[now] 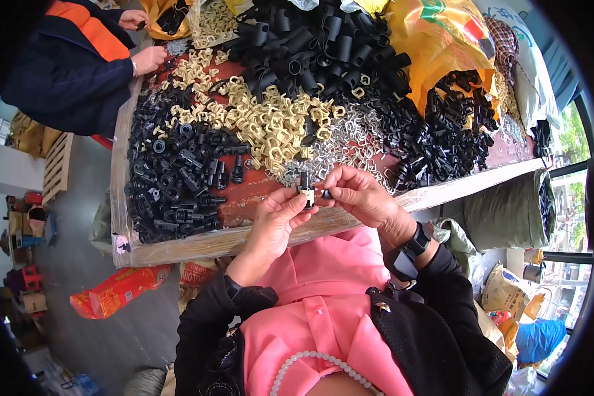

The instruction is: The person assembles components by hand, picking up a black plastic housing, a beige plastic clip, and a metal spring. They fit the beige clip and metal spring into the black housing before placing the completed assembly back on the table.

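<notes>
Near the table's front edge, my left hand grips a small black cylindrical fitting with a cream ring around its middle. Close beside it, my right hand pinches a small black plastic piece between thumb and fingertips. Whether that piece touches the fitting I cannot tell. Just beyond my hands lie a heap of cream plastic rings and a scatter of bent silver wire clips. Similar black fittings cover the table's left side, while small black clips are piled at the right.
Black tubular parts heap up at the back. A yellow bag spills black pieces at the back right. Another person works at the far left corner, one hand over the table. A plastic-wrapped wooden rim edges the tabletop.
</notes>
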{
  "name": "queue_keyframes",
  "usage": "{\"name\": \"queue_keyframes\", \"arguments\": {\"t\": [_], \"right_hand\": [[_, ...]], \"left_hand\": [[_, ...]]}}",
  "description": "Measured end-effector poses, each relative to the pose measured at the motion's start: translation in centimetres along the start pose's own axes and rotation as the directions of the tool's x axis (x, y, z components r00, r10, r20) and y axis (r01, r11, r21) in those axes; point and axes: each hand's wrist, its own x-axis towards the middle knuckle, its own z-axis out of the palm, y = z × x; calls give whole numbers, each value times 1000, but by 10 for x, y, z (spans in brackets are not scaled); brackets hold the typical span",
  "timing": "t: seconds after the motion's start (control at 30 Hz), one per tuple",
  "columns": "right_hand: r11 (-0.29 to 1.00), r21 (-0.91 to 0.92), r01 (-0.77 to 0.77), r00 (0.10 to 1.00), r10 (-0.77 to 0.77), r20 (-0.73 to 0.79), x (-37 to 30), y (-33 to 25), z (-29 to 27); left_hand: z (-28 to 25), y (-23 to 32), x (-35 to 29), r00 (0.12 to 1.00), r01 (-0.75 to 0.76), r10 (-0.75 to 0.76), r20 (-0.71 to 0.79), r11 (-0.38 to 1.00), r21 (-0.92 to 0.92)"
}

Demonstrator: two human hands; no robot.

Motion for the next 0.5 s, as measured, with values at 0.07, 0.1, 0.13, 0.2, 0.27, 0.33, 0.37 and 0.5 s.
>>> {"name": "queue_keyframes", "arguments": {"t": [0.07, 0.1, 0.13, 0.2, 0.27, 0.33, 0.37, 0.5], "right_hand": [[971, -221, 95, 995, -91, 27, -1, 1, 5], [935, -325, 143, 990, -135, 48, -2, 2, 7], [935, -325, 145, 989, -136, 50, -2, 2, 9], [681, -648, 341, 932, -336, 138, -3, 1, 16], [496, -766, 410, 886, -418, 204, -9, 3, 24], [368, -835, 408, 850, -487, 201, -15, 0, 37], [301, -865, 402, 829, -521, 204, -17, -2, 40], [49, -884, 464, 744, -563, 360, -25, -1, 36]], "left_hand": [[1, 0, 1, 1000, 5, -5, 21, 1000, 11], [1, -1, 1, 1000, 5, -5, 18, 1000, 12], [2, -2, 0, 1000, 9, -9, 21, 1000, 1], [5, -1, -2, 999, 11, -11, 32, 1000, -18], [5, -6, -7, 999, 21, -21, 40, 1000, -6], [7, -8, -11, 998, 36, -36, 53, 999, 14], [9, -7, -13, 998, 29, -30, 60, 999, 19], [14, -6, -25, 996, 75, -75, 56, 997, 0]]}}
